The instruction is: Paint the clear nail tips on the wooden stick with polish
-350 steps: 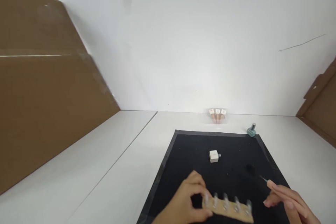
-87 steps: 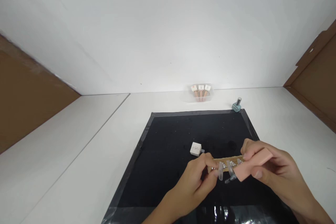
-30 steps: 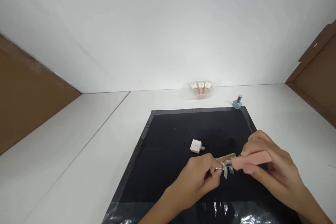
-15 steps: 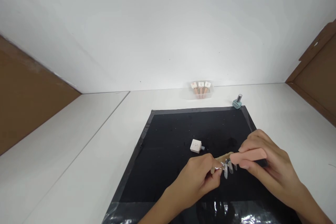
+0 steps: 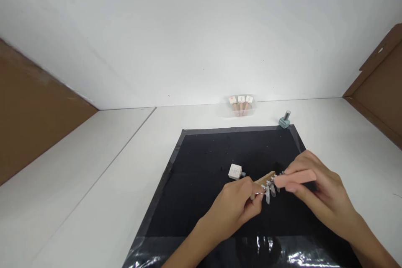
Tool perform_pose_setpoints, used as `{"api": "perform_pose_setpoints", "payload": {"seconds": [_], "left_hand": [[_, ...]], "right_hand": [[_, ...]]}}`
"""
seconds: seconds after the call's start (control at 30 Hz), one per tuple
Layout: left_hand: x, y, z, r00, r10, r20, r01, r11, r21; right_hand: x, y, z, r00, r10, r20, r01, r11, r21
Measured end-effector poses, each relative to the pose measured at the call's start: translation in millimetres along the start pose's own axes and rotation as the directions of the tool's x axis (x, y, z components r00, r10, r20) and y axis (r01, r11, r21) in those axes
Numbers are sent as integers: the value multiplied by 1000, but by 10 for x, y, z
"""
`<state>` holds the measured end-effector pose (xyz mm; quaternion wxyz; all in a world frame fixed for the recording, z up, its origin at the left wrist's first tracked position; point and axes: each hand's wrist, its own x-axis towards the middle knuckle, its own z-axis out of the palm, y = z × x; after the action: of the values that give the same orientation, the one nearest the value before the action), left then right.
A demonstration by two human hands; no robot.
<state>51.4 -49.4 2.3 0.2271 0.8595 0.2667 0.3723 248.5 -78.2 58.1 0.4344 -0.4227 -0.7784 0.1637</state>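
Observation:
My left hand (image 5: pixel 237 203) pinches the left end of a small tan wooden strip (image 5: pixel 265 179) that carries several clear false nail tips (image 5: pixel 269 192) on metal clips. My right hand (image 5: pixel 317 190) is closed on a pink nail buffer block (image 5: pixel 295 177), whose left end rests against the nail tips on the strip. Both hands hover over a black mat (image 5: pixel 207 171).
A small white square bottle (image 5: pixel 235 171) lies on the mat just left of the hands. A teal nail polish bottle (image 5: pixel 284 120) stands at the mat's far right corner. A clear tray with three labelled bottles (image 5: pixel 240 104) sits by the wall. Brown cardboard panels (image 5: pixel 34 109) flank the white table.
Both hands with the strip and buffer have shifted slightly up and away over the mat. The buffer has slid a little along the nail tips.

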Motion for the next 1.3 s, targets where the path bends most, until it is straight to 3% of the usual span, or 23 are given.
{"api": "perform_pose_setpoints", "payload": {"seconds": [0.17, 0.3, 0.57, 0.7, 0.9, 1.07, 1.2, 1.3], "left_hand": [[6, -11, -4, 1000, 8, 13, -9, 998, 60], [13, -12, 1, 1000, -9, -4, 10, 996, 84], [20, -8, -13, 977, -206, -47, 207, 978, 27], [39, 17, -36, 970, -241, -22, 241, 971, 1], [37, 27, -30, 978, -207, -6, 207, 977, 51], [29, 12, -22, 990, -142, -21, 143, 987, 78], [22, -10, -13, 995, -102, -21, 104, 990, 97], [24, -13, -10, 999, -42, -32, 45, 993, 107]], "right_hand": [[14, 4, 20, 1000, -3, 11, 3, 999, 34], [-6, 55, 29, 991, 34, -128, -34, 999, 2], [-81, 129, 69, 986, 132, -101, -104, 965, 240], [-51, 100, 68, 993, 65, -100, -43, 977, 210], [-33, 100, 55, 990, 45, -131, -38, 998, 51], [-26, 97, 41, 998, -7, -58, 11, 998, 63], [-16, 79, 33, 993, -65, -101, 75, 992, 100], [-14, 72, 40, 997, -71, -25, 74, 989, 126]]}}
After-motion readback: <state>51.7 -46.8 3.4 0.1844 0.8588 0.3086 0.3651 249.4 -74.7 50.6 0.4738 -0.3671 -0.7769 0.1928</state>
